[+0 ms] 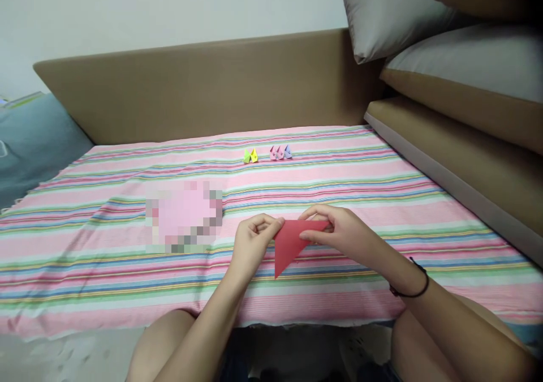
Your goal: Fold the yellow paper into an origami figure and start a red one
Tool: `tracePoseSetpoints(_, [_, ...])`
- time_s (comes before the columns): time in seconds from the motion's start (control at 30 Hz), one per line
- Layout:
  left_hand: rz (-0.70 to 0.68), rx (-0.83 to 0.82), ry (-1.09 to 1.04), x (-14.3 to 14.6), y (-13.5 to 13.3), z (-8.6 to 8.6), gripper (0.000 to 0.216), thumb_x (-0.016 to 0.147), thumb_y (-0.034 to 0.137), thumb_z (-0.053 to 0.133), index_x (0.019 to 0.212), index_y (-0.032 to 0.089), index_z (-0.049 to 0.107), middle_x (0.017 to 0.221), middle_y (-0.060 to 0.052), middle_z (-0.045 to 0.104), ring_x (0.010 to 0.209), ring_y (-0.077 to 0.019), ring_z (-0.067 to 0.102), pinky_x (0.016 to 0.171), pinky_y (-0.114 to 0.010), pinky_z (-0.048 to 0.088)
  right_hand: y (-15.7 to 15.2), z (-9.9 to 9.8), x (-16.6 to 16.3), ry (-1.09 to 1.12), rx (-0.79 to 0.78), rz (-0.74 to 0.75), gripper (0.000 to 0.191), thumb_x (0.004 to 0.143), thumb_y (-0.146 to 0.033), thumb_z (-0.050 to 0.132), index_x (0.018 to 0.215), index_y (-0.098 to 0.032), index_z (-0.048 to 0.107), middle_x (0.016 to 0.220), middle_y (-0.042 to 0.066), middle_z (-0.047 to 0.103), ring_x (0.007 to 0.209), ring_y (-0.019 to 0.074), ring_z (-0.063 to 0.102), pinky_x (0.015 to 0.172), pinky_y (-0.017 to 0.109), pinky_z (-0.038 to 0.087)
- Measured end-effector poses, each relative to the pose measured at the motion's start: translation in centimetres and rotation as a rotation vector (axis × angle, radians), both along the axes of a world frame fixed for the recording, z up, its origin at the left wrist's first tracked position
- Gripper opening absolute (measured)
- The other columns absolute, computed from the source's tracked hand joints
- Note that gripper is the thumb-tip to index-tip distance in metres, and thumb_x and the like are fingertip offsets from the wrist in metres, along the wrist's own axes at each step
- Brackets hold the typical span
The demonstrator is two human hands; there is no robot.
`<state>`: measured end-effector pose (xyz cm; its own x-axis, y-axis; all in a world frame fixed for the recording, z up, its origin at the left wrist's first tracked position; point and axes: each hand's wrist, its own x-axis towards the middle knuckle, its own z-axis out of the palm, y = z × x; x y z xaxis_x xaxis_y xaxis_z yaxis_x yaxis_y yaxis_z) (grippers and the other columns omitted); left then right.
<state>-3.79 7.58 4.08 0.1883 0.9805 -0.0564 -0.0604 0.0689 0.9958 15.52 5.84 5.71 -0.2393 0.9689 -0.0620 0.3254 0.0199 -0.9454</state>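
We looked down from head height at a low bed [382, 201] covered with a pink striped cloth, filling the middle of the frame. Just below centre, our two hands met over a red paper triangle [288, 245], folded flat, its long point aimed down toward the lower edge of the frame.

Our left hand [253, 240] pinched the triangle's left corner, fingers [271, 223] curled tightly onto the paper. Our right hand [343, 235] gripped the upper right edge between thumb and forefinger; a thin black band [413, 283] circled that wrist. The paper appeared to be lifted slightly off the cloth, though we could not tell for sure.

Further back, in the upper middle of the frame, five small folded paper shapes [267, 154] sat in a row: two yellow-green, then pink and lilac. A blurred pink patch [184, 217] lay left of centre. Grey and tan cushions [445, 59] were stacked at upper right.

We judged the risks to be small ones. The soft bedding gave no firm backing, so a crease pressed there could wander. Uneven pinching might let the layers slip out of line, and a hard tug between the hands could tear the thin paper.
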Motion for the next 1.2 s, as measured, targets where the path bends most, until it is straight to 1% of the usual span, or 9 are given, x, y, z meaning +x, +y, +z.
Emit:
tracePoseSetpoints(0.13, [0.058, -0.043, -0.072, -0.4, 0.2, 0.1, 0.029, 0.07, 0.036, 0.072, 0.056, 0.014, 0.059, 0.058, 0.001, 0.059, 0.056, -0.0092, 0.052, 0.059, -0.022, 0.043, -0.1, 0.2, 0.9, 0.143, -0.079, -0.039, 0.036, 0.076, -0.034, 0.069, 0.107, -0.02, 0.056, 0.07, 0.0, 0.067, 0.071, 0.0171, 0.067, 0.066, 0.029, 0.053])
tracePoseSetpoints(0.27, [0.069, -0.087, -0.109, -0.3, 0.1, 0.1, 0.031, 0.069, 0.037, 0.074, 0.056, 0.014, 0.058, 0.059, 0.001, 0.06, 0.056, -0.0087, 0.052, 0.058, -0.021, 0.043, -0.4, 0.2, 0.9, 0.19, -0.047, 0.014, 0.052, 0.075, -0.034, 0.071, 0.123, -0.024, 0.051, 0.087, 0.002, 0.069, 0.084, 0.0197, 0.069, 0.073, 0.032, 0.054])
tracePoseSetpoints(0.4, [0.046, -0.125, -0.138, -0.1, 0.1, 0.2, 0.034, 0.068, 0.04, 0.075, 0.057, 0.014, 0.057, 0.057, 0.003, 0.057, 0.053, -0.0078, 0.052, 0.054, -0.019, 0.042, -0.5, 0.2, 0.6, 0.206, -0.018, -0.001, 0.039, 0.077, -0.036, 0.069, 0.111, -0.021, 0.06, 0.087, 0.004, 0.071, 0.086, 0.0213, 0.069, 0.081, 0.037, 0.055])
tracePoseSetpoints(0.5, [-0.024, -0.182, -0.204, -0.3, 0.2, 0.3, 0.032, 0.071, 0.043, 0.074, 0.067, 0.013, 0.062, 0.058, 0.002, 0.06, 0.053, -0.0079, 0.054, 0.052, -0.018, 0.043, -0.5, 0.2, 0.5, 0.226, -0.024, -0.054, 0.038, 0.075, -0.036, 0.071, 0.109, -0.019, 0.062, 0.084, 0.004, 0.072, 0.083, 0.0219, 0.07, 0.08, 0.038, 0.056])
tracePoseSetpoints(0.57, [-0.06, -0.236, -0.26, -0.3, 0.3, 0.2, 0.027, 0.07, 0.037, 0.076, 0.074, 0.012, 0.066, 0.063, 0.0, 0.064, 0.056, -0.0083, 0.058, 0.055, -0.018, 0.046, -0.5, 0.3, 0.5, 0.247, -0.032, -0.077, 0.041, 0.075, -0.035, 0.072, 0.11, -0.018, 0.062, 0.085, 0.005, 0.071, 0.084, 0.0213, 0.07, 0.081, 0.037, 0.055])
tracePoseSetpoints(0.77, [-0.047, -0.356, -0.364, 0.0, 0.3, -0.6, 0.016, 0.071, 0.024, 0.076, 0.078, 0.013, 0.067, 0.072, -0.002, 0.07, 0.061, -0.0085, 0.063, 0.062, -0.017, 0.051, -0.6, 0.1, -0.4, 0.465, -0.047, -0.035, 0.077, 0.073, -0.03, 0.075, 0.137, -0.027, 0.031, 0.098, 0.003, 0.066, 0.085, 0.0168, 0.068, 0.078, 0.033, 0.055])
tracePoseSetpoints(0.97, [-0.125, -0.451, -0.474, 0.4, 0.1, -0.9, 0.018, 0.077, 0.019, 0.07, 0.094, 0.014, 0.066, 0.081, -0.004, 0.073, 0.061, -0.0103, 0.065, 0.058, -0.018, 0.051, -0.6, -0.6, -1.4, 0.521, -0.072, 0.009, 0.064, 0.072, -0.032, 0.076, 0.125, -0.024, 0.04, 0.097, 0.003, 0.063, 0.082, 0.0172, 0.066, 0.074, 0.033, 0.055])
tracePoseSetpoints(1.1, [-0.206, -0.467, -0.557, 0.5, 0.0, -1.3, 0.012, 0.079, 0.016, 0.068, 0.09, 0.014, 0.066, 0.077, -0.003, 0.071, 0.061, -0.0093, 0.065, 0.06, -0.017, 0.051, -0.7, -0.5, -1.6, 0.548, -0.072, 0.015, 0.061, 0.073, -0.031, 0.075, 0.123, -0.024, 0.042, 0.089, 0.001, 0.063, 0.078, 0.0153, 0.066, 0.073, 0.032, 0.055])
tracePoseSetpoints(1.2, [-0.235, -0.462, -0.574, 0.6, 0.0, -1.8, 0.01, 0.079, 0.017, 0.068, 0.088, 0.014, 0.064, 0.084, -0.005, 0.071, 0.069, -0.0103, 0.066, 0.065, -0.017, 0.051, -0.8, -0.2, -1.6, 0.544, -0.075, 0.017, 0.058, 0.073, -0.03, 0.074, 0.122, -0.024, 0.042, 0.088, 0.0, 0.064, 0.078, 0.0154, 0.066, 0.074, 0.032, 0.055])
